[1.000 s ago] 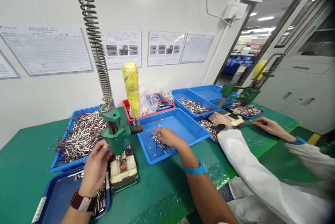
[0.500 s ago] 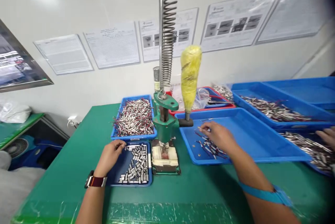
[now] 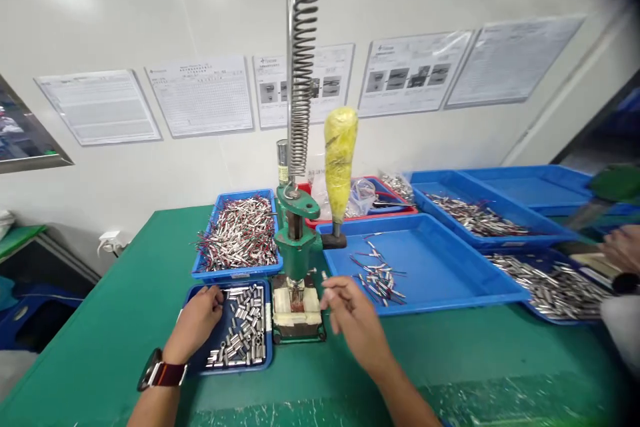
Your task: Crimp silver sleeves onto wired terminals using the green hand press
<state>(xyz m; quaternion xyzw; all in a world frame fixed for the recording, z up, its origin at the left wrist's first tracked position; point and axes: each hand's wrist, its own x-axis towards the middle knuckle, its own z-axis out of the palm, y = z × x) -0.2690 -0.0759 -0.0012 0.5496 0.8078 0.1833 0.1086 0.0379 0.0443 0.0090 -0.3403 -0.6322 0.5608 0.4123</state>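
Observation:
My left hand [image 3: 196, 320] rests over the left side of a small blue tray [image 3: 269, 340] of short metal tubes [image 3: 245, 327]. Its fingers are curled together, and what they may hold is hidden. Just right of the press base, my right hand [image 3: 353, 320] pinches a small metal piece [image 3: 324, 275] that shows at the fingertips. Between the hands stands a green hand press [image 3: 299, 257] with a yellow-wrapped handle [image 3: 341, 160] and a pale padded base [image 3: 310, 307]. Slim metal parts with thin wires [image 3: 383, 280] lie in the large blue tray [image 3: 450, 267].
Behind the small tray, a blue tray [image 3: 235, 274] is heaped with wired metal parts. A red tray [image 3: 410, 209] holds plastic bags behind the press. More blue trays [image 3: 505, 280] of parts stand at right, where another person's hand [image 3: 625, 247] works. Papers [image 3: 200, 94] hang on the wall.
My right hand has moved left from the wired parts in the large tray to the press base, with a small metal piece. My left hand stays at the small tray. The view has shifted.

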